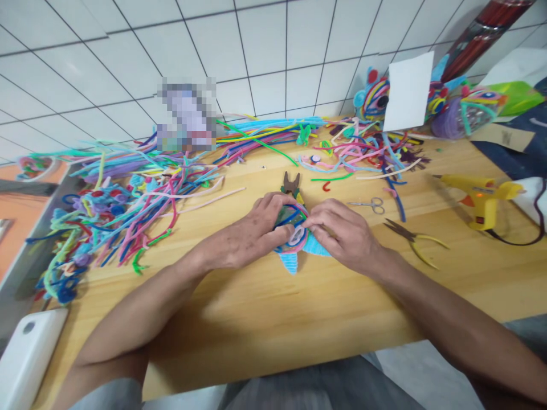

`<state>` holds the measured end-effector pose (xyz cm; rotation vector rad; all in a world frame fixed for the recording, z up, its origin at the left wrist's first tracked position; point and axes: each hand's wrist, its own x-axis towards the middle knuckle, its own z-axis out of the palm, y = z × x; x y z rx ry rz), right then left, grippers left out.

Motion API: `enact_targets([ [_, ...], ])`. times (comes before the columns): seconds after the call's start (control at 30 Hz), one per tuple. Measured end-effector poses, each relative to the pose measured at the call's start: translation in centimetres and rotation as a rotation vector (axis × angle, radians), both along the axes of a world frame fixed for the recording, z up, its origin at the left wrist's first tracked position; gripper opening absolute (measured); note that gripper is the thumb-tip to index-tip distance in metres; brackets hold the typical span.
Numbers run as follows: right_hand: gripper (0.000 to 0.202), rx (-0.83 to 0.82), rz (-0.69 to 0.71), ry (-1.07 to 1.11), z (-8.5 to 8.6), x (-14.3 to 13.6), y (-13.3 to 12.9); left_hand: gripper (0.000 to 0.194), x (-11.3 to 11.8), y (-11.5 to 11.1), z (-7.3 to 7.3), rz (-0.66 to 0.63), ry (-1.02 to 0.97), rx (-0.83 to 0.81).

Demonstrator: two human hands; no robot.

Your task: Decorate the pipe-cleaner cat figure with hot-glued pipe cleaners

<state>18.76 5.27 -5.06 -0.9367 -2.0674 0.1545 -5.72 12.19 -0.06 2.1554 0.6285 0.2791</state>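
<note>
A small craft piece of coiled pipe cleaners, blue, pink and white with light blue fins, lies at the middle of the wooden table. My left hand wraps round its left side, thumb on top and fingers along the far edge. At its right edge my right hand has thumb and fingertips pinched together; what lies between them is too small to make out. Just beyond the piece stick up the brown jaws of a pair of pliers, partly hidden by my left hand.
Loose pipe cleaners are heaped at left and along the tiled wall. Small scissors, yellow-handled pliers and a yellow glue gun lie at right. Finished-looking colourful figures stand back right. A white device is at front left.
</note>
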Motion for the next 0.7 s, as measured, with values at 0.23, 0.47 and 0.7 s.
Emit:
enact_targets([
  [0.23, 0.02, -0.018, -0.005, 0.001, 0.12, -0.21, -0.06, 0.042, 0.36, -0.26, 0.14, 0.096, 0.07, -0.008],
  [0.47, 0.018, 0.003, 0.022, -0.012, 0.2, -0.67, -0.21, 0.035, 0.44, -0.46, 0.48, 0.145, 0.091, -0.026],
  [0.7, 0.018, 0.025, 0.017, -0.022, 0.37, -0.74, -0.38, 0.04, 0.72, -0.82, 0.8, 0.181, 0.136, -0.03],
])
